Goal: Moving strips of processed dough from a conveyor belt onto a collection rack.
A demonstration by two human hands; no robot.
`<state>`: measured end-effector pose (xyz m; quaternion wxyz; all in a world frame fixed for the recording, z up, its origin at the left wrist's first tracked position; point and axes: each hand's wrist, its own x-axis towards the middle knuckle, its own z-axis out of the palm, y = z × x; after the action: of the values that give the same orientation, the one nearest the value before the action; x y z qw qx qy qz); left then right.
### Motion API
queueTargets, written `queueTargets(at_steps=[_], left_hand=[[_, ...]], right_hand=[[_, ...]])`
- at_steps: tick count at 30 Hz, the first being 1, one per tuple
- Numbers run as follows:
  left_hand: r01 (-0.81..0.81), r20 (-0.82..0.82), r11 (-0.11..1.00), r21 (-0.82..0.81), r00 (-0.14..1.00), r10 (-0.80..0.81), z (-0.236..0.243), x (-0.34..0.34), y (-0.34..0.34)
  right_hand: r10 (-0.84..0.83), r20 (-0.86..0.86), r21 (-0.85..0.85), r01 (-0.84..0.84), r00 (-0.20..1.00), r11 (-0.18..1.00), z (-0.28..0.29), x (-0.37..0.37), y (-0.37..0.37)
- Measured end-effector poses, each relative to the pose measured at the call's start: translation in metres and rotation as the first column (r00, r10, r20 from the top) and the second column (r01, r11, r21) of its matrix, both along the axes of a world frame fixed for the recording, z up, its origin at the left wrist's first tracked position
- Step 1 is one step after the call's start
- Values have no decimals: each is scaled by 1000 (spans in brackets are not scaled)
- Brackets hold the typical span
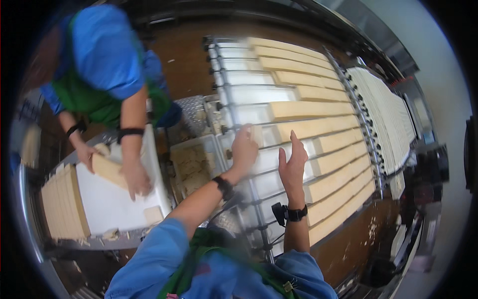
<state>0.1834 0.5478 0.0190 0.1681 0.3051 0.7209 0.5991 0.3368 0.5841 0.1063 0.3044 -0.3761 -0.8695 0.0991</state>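
My left hand [244, 153] is over the near-left part of a white conveyor, its fingers closed on a small pale yellow piece [256, 135], blurred by motion. The piece looks cut from cheese-like stock. My right hand [294, 164] has its fingers stretched upward and its thumb apart, holding nothing. Just beyond its fingertips is the left end of a long pale yellow bar [323, 128]. Several such bars lie side by side in lanes, their left ends uneven, parted by thin rails.
At left, another person's hands hold a pale bar [109, 170] over a white board [107, 207], beside a row of stacked bars [64, 204]. A bin of scraps [191, 164] stands between us. Black rollers [366, 119] cross the conveyor; a white ribbed belt [383, 117] lies beyond.
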Motion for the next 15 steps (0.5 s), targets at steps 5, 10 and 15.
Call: queueTargets(at_steps=[5,10,15], left_hand=[[-80,-232,996,32,969,85,7,-64,-184],[-191,-536,982,6,828,165,-10,-131,-358],[-929,-610,355,-105,342,715,-43,-177,-574]], right_hand=[[396,-88,-156,-406,914,901,4,-102,-95],[771,-23,-205,-758,636,619,-18,-220,-211],[976,-63,-306,-934,210,182,-49,-347,-345]])
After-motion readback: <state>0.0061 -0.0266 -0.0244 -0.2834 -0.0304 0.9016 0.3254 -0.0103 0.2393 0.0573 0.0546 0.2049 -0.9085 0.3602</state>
